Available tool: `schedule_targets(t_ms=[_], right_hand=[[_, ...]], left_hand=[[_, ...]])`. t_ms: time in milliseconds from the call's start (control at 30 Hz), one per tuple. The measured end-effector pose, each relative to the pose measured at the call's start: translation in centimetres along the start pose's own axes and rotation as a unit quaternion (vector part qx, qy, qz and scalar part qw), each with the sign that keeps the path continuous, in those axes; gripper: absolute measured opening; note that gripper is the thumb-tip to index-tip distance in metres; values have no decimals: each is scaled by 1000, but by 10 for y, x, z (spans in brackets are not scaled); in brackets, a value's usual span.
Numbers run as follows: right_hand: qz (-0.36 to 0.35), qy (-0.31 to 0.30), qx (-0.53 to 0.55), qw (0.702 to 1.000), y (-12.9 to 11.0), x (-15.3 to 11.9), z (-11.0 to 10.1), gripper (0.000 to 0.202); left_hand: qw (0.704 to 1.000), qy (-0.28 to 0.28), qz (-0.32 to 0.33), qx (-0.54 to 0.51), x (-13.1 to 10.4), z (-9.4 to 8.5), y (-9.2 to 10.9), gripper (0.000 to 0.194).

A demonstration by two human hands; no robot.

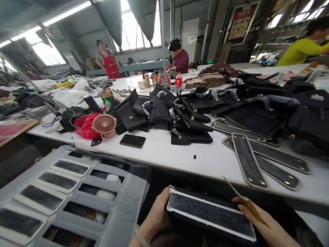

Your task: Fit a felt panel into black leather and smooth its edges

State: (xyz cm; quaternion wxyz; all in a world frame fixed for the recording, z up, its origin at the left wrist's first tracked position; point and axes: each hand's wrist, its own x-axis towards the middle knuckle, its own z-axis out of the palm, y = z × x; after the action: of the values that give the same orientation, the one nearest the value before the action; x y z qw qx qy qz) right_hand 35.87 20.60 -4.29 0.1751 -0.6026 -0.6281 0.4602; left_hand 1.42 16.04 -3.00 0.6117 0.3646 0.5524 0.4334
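My left hand (157,210) is closed on the left end of a black leather bag (209,212), near the front edge of the table. The bag's upturned long face is dark and rough in the middle, with white bands along its edges. At the right end, my right hand (264,219) is wrapped round a thin pointed tool (252,208) with a yellowish handle. The tool's tip points up and left, apart from the bag's face. Whether the right fingers also touch the bag, I cannot tell. The bag's lower part is dark and partly out of view.
Black-and-cream strips (249,161) lie at right, behind them a heap of black bags (159,109). A phone (132,141), pink fan (104,124) and red bottle (178,81) stand on the white table (159,151). At left, pale-bordered panels (41,197) rest on a grey slotted board (120,206). Three people work beyond.
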Motion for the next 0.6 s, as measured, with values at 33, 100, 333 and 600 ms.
schedule_targets(t_ms=[33,100,333,600], right_hand=[[-2,-19,-20,1000,-1,1,-4,61],[-23,-57,-66,996,-9,7,-14,68],[-188,-100,-342,915,-92,57,5,52],[-384,-103,-480,782,-161,120,86,46]], left_hand=[[1000,0,2,-8,-2,1,0,47],[1000,-2,9,-26,-5,2,-1,48],[994,88,-10,-60,-5,4,-14,58],[979,92,35,-181,1,8,-20,108]])
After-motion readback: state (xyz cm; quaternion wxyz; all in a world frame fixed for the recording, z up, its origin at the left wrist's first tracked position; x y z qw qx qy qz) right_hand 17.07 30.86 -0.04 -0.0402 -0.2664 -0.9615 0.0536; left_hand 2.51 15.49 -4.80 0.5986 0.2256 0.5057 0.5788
